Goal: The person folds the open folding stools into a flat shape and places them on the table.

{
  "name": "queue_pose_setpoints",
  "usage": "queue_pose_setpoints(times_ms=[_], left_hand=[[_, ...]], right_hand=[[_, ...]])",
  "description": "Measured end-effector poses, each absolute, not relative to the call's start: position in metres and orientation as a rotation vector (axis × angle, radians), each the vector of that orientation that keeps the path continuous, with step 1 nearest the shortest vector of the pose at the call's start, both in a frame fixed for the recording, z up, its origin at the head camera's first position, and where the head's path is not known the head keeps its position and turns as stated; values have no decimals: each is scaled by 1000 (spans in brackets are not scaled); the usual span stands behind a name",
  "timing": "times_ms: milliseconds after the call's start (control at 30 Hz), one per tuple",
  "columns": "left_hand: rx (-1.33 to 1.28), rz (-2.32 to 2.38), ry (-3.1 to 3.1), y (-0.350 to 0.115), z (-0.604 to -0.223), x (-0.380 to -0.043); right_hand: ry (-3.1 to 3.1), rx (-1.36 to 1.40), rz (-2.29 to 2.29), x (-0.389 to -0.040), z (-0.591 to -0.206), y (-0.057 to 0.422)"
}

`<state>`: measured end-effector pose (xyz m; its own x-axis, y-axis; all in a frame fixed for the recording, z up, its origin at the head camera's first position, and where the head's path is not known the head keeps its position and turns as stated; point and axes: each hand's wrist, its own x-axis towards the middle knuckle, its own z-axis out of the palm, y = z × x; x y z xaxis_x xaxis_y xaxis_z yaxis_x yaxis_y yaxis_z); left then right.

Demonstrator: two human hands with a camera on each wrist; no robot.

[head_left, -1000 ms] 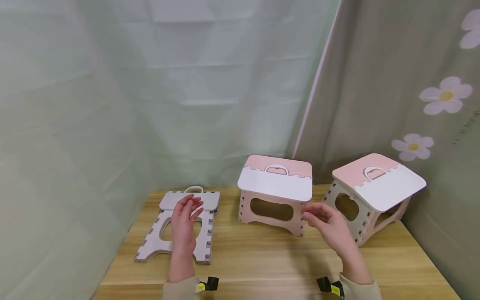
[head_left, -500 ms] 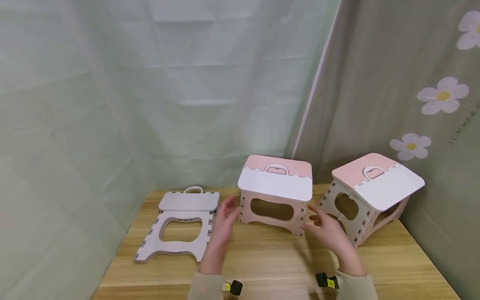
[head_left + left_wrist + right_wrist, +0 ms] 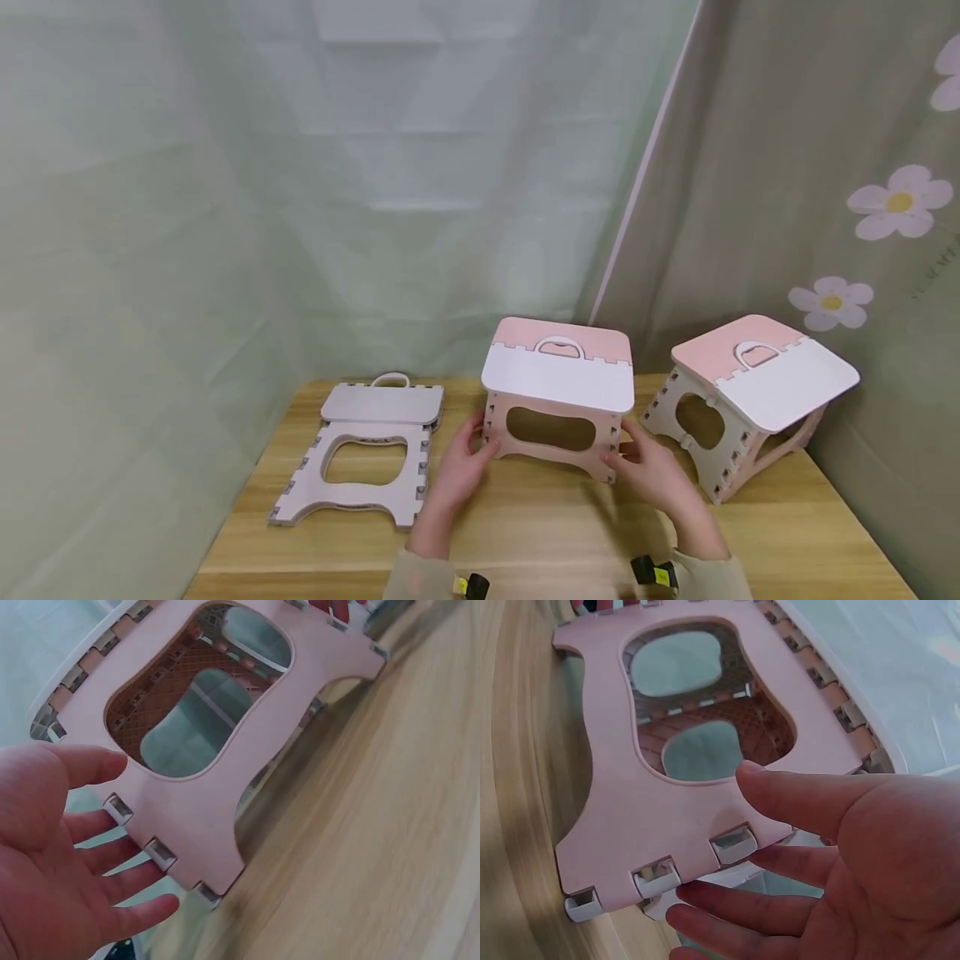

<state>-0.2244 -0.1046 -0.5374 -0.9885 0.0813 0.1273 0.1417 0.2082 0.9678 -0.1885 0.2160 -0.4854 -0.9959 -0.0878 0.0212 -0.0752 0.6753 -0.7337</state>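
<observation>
A pink and white step stool (image 3: 558, 379) stands unfolded at the back middle of the table. My left hand (image 3: 461, 467) is at its left front corner. In the left wrist view, its thumb (image 3: 105, 766) lies over the pink leg panel (image 3: 199, 825), with the fingers spread along the clipped side edge. My right hand (image 3: 656, 475) mirrors it at the right corner. There, the right wrist view shows the thumb (image 3: 787, 795) over the panel and straight fingers (image 3: 742, 904) reaching beside and partly behind the edge. The panel hides some fingertips.
At the left, a folded white stool (image 3: 382, 404) lies flat on the wooden table (image 3: 540, 533). Another unfolded pink and white stool (image 3: 765, 375) stands angled at the right. Pale green curtain (image 3: 450, 208) hangs behind, with a flowered curtain (image 3: 750, 167) at the right.
My left hand has moved right, from over the folded stool to the middle stool's left side. My right hand stays near that stool's right corner. The view has shifted slightly.
</observation>
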Motion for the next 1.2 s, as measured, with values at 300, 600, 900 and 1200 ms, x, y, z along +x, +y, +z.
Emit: queue_pose_setpoints(times_ms=[300, 600, 900, 1200], left_hand=[[-308, -1826, -2479, -111, -538, -218], [-339, -2008, -2362, -117, -541, -218], [-413, -2030, -2342, -125, -549, -224], [-300, -2033, -2363, -130, -549, -219]], right_hand=[[2799, -104, -1338, -187, -493, 222], [2689, -185, -1462, -192, -492, 220], [2642, -174, -1512, -193, -498, 218], [2640, -179, -1563, -197, -508, 209]])
